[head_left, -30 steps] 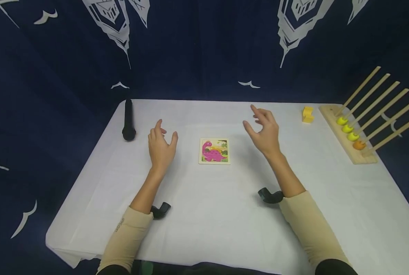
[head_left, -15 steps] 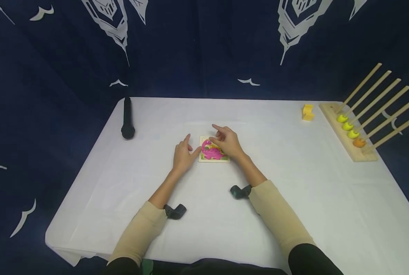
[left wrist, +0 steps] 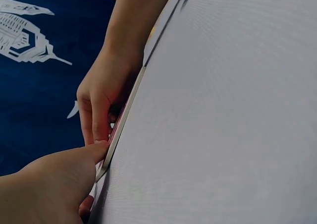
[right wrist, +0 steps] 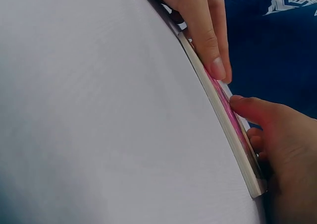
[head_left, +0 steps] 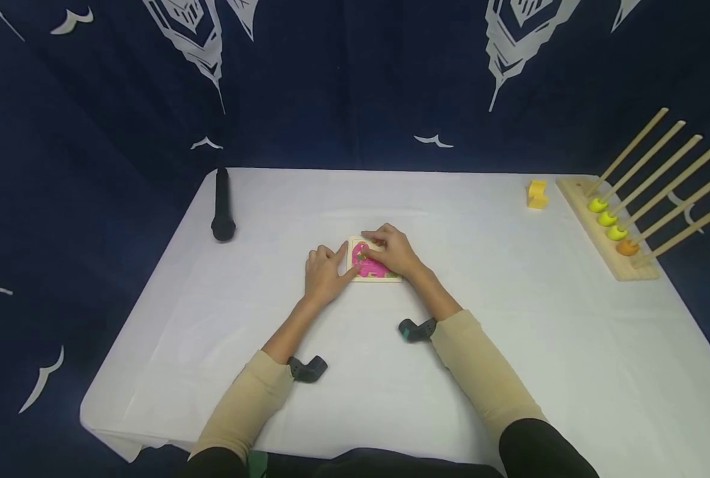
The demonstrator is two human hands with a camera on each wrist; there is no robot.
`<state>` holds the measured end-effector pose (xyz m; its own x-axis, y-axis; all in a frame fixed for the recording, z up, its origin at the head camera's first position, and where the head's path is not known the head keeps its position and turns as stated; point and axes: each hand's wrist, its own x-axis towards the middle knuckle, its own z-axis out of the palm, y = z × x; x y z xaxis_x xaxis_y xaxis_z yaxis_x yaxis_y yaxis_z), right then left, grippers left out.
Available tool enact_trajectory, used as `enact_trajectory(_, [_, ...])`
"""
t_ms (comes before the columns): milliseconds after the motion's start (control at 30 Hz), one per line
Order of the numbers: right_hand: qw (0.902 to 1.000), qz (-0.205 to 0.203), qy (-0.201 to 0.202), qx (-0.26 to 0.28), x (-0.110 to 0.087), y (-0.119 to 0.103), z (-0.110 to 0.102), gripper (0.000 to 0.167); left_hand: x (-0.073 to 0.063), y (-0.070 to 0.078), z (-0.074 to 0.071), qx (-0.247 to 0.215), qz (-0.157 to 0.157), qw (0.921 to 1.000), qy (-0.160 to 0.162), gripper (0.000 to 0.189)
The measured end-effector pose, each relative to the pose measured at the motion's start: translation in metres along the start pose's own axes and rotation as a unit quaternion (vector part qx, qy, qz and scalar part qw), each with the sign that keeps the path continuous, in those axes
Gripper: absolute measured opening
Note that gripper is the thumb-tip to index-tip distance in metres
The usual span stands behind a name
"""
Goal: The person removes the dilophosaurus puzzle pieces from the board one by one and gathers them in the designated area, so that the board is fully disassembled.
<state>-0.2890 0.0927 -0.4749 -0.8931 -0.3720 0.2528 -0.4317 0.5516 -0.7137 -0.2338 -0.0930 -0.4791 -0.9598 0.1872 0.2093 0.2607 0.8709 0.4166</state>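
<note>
A small square wooden dinosaur puzzle (head_left: 377, 269) with a pink dinosaur picture and a pale frame lies flat on the white tablecloth. My left hand (head_left: 323, 279) holds its left side, thumb over the picture and index finger along the edge. From the right, my right hand (head_left: 399, 255) reaches over the puzzle's upper right part, thumb on the picture and fingers bent at the far side. In the right wrist view, the right thumb (right wrist: 242, 104) touches the face near the left fingertips, and the frame's side (right wrist: 218, 105) shows. The right hand covers part of the picture.
A black microphone (head_left: 222, 206) lies at the far left of the table (head_left: 212, 345). At the far right are a yellow block (head_left: 536, 194) and a wooden peg board (head_left: 606, 245) with tall rods, several yellow-green beads and an orange one (head_left: 628, 247). A dark blue curtain (head_left: 307, 86) hangs behind.
Both hands have come in from the sides, away from the puzzle at first, and now meet on it. In the last half second the left thumb has moved onto the picture and the right fingers have bent.
</note>
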Motion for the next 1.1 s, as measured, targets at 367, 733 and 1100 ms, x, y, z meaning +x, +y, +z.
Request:
enact_trajectory(367, [0.9998, -0.015, -0.009, 0.001, -0.0016, 0.0047, 0.0003, 0.035, -0.0043, -0.0031, -0.0020, -0.022, 0.023, 0.9995, -0.007, 0.062])
enact_trajectory(733, [0.9998, -0.007, -0.018, 0.001, 0.0022, 0.0018, -0.0010, 0.031, -0.0027, -0.0042, -0.0017, -0.022, 0.026, 0.9994, -0.001, 0.062])
enact_trajectory(1100, [0.9994, 0.019, -0.029, -0.009, 0.0058, -0.0022, -0.0012, 0.037, -0.0024, -0.0041, -0.0025, -0.013, 0.023, 0.9996, -0.002, 0.062])
